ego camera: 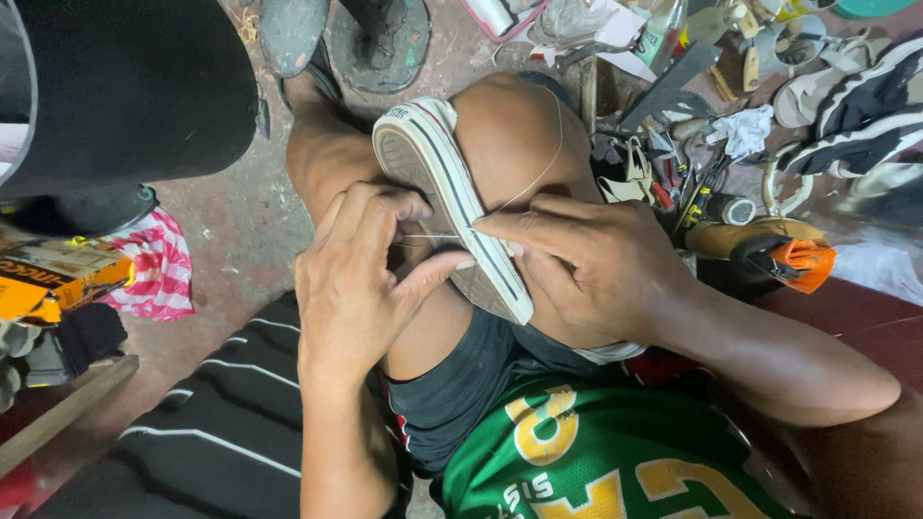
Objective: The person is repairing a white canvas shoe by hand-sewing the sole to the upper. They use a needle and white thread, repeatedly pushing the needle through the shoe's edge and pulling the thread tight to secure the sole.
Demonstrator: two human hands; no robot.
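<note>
I see a white sneaker lying sole-up between my two knees. It is tilted, with its toe pointing away from me and its heel near my dark shorts. The sole is grey and worn.

My left hand is curled around the left side of the shoe. Its fingers bend over the edge of the sole, and the thumb presses up against the sole from below. It is holding the shoe.

My right hand lies on the right side of the shoe. The pointing finger and thumb are pressed together at the rim of the sole, pinching a thin pale thread. The thread loops up over my right knee and comes back down to my fingers. A short bit of it also runs across the sole toward my left hand. I cannot tell if there is a needle.

I have on a green shirt with yellow marks. On the floor past my right knee lie many tools and other shoes. An orange and black tool sits near my right wrist. A red and white cloth lies on the floor at the left.
</note>
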